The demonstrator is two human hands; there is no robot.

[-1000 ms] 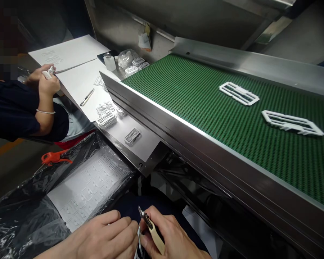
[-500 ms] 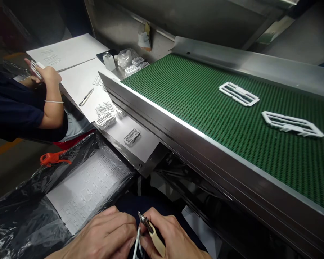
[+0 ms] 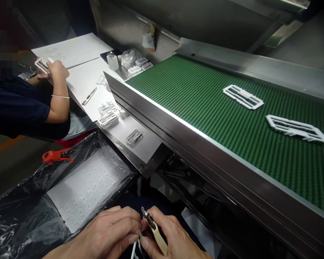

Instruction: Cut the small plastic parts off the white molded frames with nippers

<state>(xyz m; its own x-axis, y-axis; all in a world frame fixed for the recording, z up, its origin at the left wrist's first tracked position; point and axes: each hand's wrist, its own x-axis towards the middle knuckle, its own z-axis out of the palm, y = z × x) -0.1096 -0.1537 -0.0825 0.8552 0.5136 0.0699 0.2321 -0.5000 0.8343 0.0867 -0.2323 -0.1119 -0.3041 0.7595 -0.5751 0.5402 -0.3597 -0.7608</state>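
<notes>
fingers of left hand (image 3: pixel 109 230) pinch white plastic frame (image 3: pixel 134 249), which sits between both hands, visible edge running down-left, full long axis hidden; right hand (image 3: pixel 174 233), just beside it, grips cream-handled utility knife (image 3: pixel 159 239), blade up

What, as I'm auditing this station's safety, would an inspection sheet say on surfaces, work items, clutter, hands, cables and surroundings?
Surface: green ribbed conveyor belt bears white slotted plastic frames; flat white sheet beside it bears stacked white slotted parts.
Work items: cream-handled knife with a metal blade; thin white plastic strip, mostly hidden.
Clutter: slim pale-and-black cutter lying on the sheet; orange-red plastic object at the edge of a container lined with black plastic film.
Hands: left hand pinches the strip; right hand grips the knife, blade exposed near the left fingertips.
Cables: nothing seen; too dark beneath the conveyor to tell.
Surroundings: co-worker in navy clothing at the left, beside the sheet.
</notes>
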